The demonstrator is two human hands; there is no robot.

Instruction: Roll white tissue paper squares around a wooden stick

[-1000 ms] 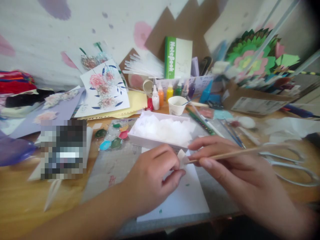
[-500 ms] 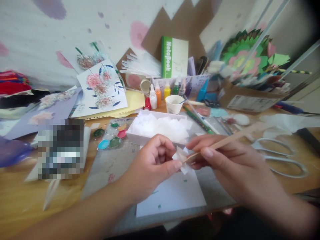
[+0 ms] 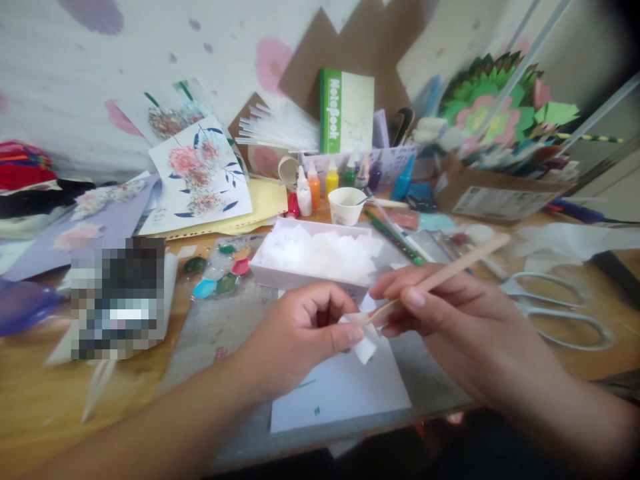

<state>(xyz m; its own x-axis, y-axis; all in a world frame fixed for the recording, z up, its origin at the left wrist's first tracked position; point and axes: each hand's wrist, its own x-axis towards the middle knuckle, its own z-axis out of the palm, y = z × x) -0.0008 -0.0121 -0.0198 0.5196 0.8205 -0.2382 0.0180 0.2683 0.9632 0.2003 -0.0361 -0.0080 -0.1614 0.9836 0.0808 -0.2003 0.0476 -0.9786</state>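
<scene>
My left hand (image 3: 313,333) pinches a small piece of thin white paper (image 3: 366,347) between thumb and fingers. In my right hand (image 3: 450,320) is a flat wooden craft stick (image 3: 465,261), held like a pen, its lower tip touching the white piece. Both hands are over a white sheet (image 3: 340,400) with small green marks, lying on a grey mat (image 3: 200,360). Just behind them stands a white box (image 3: 285,277) filled with crumpled, thin white pieces (image 3: 320,248).
Scissors (image 3: 565,327) lie right of my right hand. Behind the box are a paper cup (image 3: 347,208) and several paint bottles (image 3: 313,190). A paint palette (image 3: 220,267) sits at left, near floral-printed sheets (image 3: 200,180). A cardboard box (image 3: 500,193) stands at back right.
The white piece has been turned in my left fingers and its broad face now points downward. The stick has tilted slightly, with its tip still at the piece.
</scene>
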